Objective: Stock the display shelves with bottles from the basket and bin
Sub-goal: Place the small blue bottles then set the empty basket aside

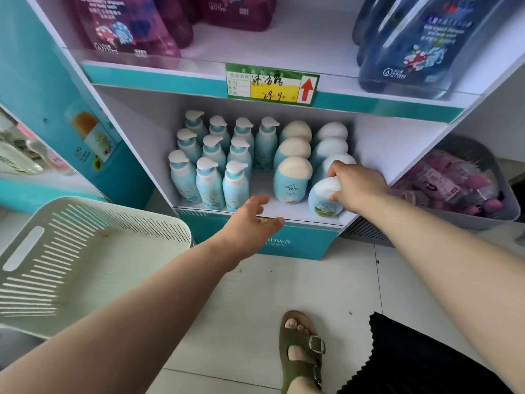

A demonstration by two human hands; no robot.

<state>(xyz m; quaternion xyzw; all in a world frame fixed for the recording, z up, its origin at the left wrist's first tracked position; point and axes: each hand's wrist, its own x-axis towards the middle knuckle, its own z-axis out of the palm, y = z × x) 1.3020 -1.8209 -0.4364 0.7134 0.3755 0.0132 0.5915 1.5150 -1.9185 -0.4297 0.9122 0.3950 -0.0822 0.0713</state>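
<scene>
Your right hand [356, 184] grips a pale blue egg-shaped plastic bottle with a white domed cap [324, 199], fingers and thumb curled over the cap. The bottle is at the front right corner of the white lower shelf board [295, 212], in front of a column of matching bottles; whether its base rests on the board cannot be told. Beside it stands a second column of domed-cap bottles [291, 180], and further left rows of pale blue pump-top bottles [210, 183]. Your left hand [250, 220] hovers at the shelf's front edge, fingers loosely spread and holding nothing. The white slatted plastic basket [93, 245] sits on the floor to your left; the grey plastic bin [510, 200] holding pink packs stands right of the display.
</scene>
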